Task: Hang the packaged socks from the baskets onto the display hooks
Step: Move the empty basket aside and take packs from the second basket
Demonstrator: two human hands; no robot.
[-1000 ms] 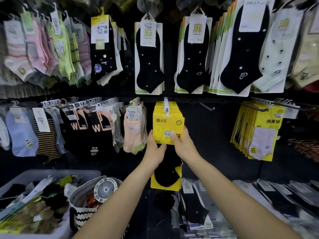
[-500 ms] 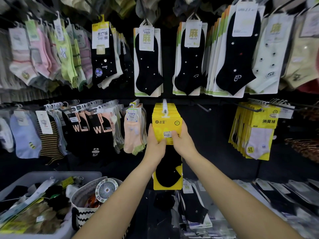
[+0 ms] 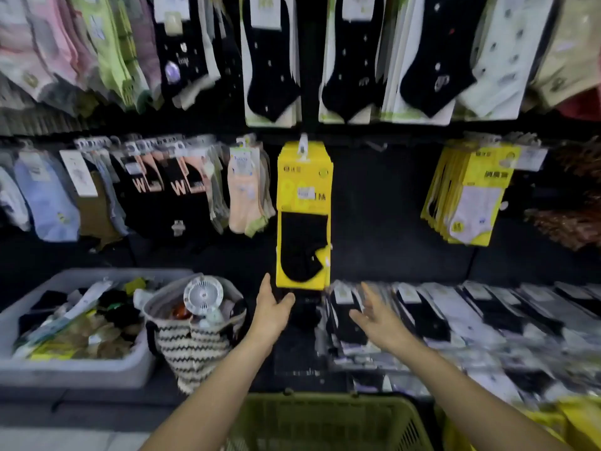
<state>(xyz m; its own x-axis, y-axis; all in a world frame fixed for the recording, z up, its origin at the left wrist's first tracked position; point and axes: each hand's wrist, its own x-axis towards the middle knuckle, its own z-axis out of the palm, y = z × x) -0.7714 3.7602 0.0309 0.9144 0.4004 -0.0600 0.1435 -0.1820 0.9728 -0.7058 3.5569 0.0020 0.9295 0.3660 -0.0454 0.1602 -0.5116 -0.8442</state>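
A stack of yellow sock packs point(image 3: 304, 203) with black socks hangs from a white display hook point(image 3: 303, 145) in the middle row. My left hand point(image 3: 272, 307) is just below the stack's bottom left corner, fingers apart, holding nothing. My right hand point(image 3: 374, 312) is lower right of the stack, open and empty, over flat-lying packs. An olive-green basket point(image 3: 325, 418) sits at the bottom edge between my forearms; its contents are not visible. More yellow packs point(image 3: 582, 421) show at the bottom right corner.
A grey bin point(image 3: 74, 369) of mixed sock packs stands at lower left, beside a zigzag woven basket point(image 3: 195, 346) with a small white fan point(image 3: 203, 296). Hung socks fill the upper rows. Another yellow pack group point(image 3: 468, 193) hangs at right. Flat packs point(image 3: 471, 317) cover the shelf.
Both hands let go of the yellow stack and dropped below it, now open. The view tilted down, bringing the green basket into sight.
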